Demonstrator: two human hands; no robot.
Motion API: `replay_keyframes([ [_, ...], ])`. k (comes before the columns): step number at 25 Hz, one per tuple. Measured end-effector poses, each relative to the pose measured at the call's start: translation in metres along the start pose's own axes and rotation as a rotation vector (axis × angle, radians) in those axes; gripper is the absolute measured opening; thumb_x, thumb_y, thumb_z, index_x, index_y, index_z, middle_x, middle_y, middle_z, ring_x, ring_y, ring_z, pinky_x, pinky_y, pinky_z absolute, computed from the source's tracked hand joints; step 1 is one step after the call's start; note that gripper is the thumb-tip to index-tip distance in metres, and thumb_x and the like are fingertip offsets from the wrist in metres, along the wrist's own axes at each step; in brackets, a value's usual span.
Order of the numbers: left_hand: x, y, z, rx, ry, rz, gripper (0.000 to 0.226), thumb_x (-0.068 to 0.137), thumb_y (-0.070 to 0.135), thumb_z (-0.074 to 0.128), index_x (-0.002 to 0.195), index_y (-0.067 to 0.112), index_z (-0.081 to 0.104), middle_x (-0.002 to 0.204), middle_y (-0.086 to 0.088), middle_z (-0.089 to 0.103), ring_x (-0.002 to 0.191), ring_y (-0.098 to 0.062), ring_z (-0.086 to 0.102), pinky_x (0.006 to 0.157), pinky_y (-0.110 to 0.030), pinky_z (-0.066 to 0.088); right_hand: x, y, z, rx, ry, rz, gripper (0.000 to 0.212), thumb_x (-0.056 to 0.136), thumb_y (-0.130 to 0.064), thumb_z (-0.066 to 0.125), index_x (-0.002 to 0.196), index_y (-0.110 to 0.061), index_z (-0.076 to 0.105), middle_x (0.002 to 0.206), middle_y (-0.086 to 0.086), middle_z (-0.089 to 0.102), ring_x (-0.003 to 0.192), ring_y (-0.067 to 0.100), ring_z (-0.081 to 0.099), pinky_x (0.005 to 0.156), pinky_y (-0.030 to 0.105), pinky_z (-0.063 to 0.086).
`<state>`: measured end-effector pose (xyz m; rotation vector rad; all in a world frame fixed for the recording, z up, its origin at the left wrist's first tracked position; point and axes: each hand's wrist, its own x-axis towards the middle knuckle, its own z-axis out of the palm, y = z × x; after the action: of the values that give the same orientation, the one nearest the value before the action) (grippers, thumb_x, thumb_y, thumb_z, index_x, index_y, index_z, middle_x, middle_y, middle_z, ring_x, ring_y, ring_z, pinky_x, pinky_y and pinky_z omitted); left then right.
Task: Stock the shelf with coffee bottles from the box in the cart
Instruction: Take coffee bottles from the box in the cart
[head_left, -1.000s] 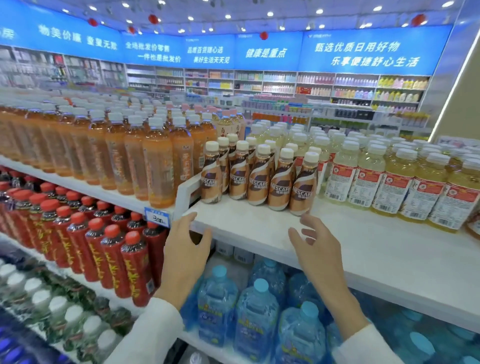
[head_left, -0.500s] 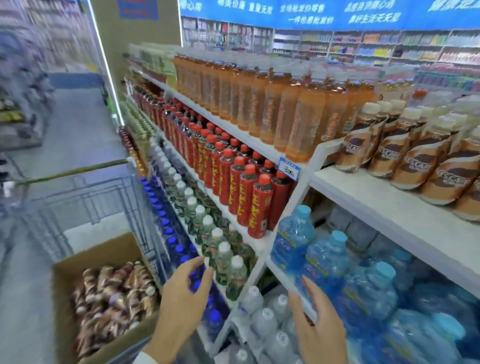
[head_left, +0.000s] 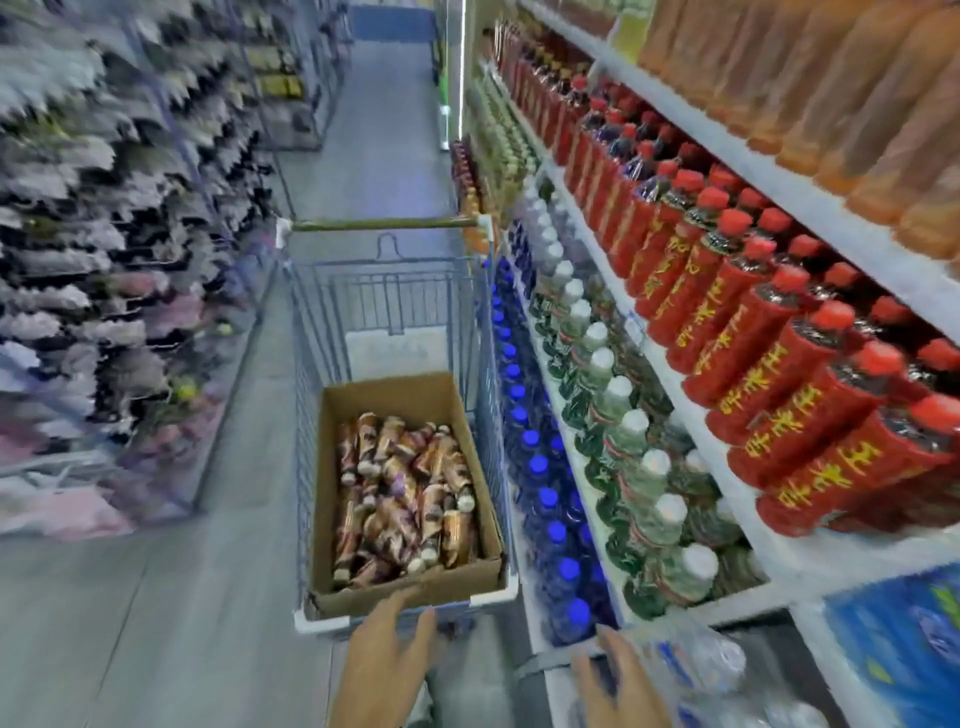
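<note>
Supermarket aisle, blurred by head motion: grey floor runs to the far end, and a white shelf rack (head_left: 841, 556) packed with red-labelled bottles (head_left: 779, 374) stands along the right. Just left of it sits a blue-grey wire shopping cart (head_left: 384, 291). At its near end lies an open brown cardboard box (head_left: 332, 467) heaped with small brown-and-cream coffee bottles (head_left: 405, 483), all on their sides.

We judge the step in hand to be the reach into the box for stock; nothing is picked up yet. Our bare left grip (head_left: 384, 670) hangs at the box's near rim, fingers spread and straight, with nothing in it. Our bare right grip (head_left: 618, 691) is at the near right by the clear water bottles (head_left: 711, 670), likewise spread and empty.

Next we should lower a grip over the heap, close round a bottle's body, lift it clear of the box wall and turn right to the rack. Which spot takes the bottles we cannot tell.
</note>
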<state>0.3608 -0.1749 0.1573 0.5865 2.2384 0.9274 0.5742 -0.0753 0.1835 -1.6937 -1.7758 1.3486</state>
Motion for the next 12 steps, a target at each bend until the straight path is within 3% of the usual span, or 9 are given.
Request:
replay_keyframes([
  [2,0.024,-0.013,-0.007,0.006,0.024,0.012,0.034,0.100,0.035,0.061,0.130,0.019,0.063,0.126,0.003,0.067,0.118,-0.017,0.061,0.103,-0.035,0.048,0.019,-0.009,0.023,-0.053,-0.002,0.101,0.039,0.084,-0.007,0.079,0.122,-0.008,0.069,0.128,0.014,0.067,0.120,0.027,0.062,0.092,0.020,0.039],
  [7,0.107,-0.029,-0.013,0.004,-0.067,-0.072,0.039,0.102,0.037,0.056,0.135,0.016,0.059,0.127,0.002,0.065,0.112,-0.013,0.061,0.096,-0.027,0.048,0.047,-0.029,0.068,-0.216,-0.102,0.135,0.041,0.091,-0.036,0.072,0.131,-0.030,0.062,0.130,-0.007,0.064,0.124,0.019,0.058,0.094,0.021,0.040],
  [10,0.150,-0.035,-0.014,-0.023,-0.083,-0.126,0.040,0.102,0.034,0.056,0.136,0.012,0.059,0.130,-0.001,0.067,0.112,-0.013,0.064,0.098,-0.030,0.051,0.069,-0.044,0.085,-0.201,-0.142,0.171,0.041,0.092,-0.038,0.070,0.131,-0.032,0.061,0.132,-0.010,0.063,0.123,0.016,0.056,0.089,0.011,0.041],
  [12,0.172,-0.038,-0.013,-0.024,-0.059,-0.145,0.042,0.102,0.034,0.055,0.137,0.011,0.059,0.129,-0.003,0.067,0.114,-0.015,0.063,0.099,-0.031,0.050,0.085,-0.053,0.096,-0.213,-0.190,0.163,0.041,0.092,-0.037,0.070,0.132,-0.030,0.061,0.135,-0.009,0.063,0.124,0.014,0.056,0.101,0.021,0.042],
])
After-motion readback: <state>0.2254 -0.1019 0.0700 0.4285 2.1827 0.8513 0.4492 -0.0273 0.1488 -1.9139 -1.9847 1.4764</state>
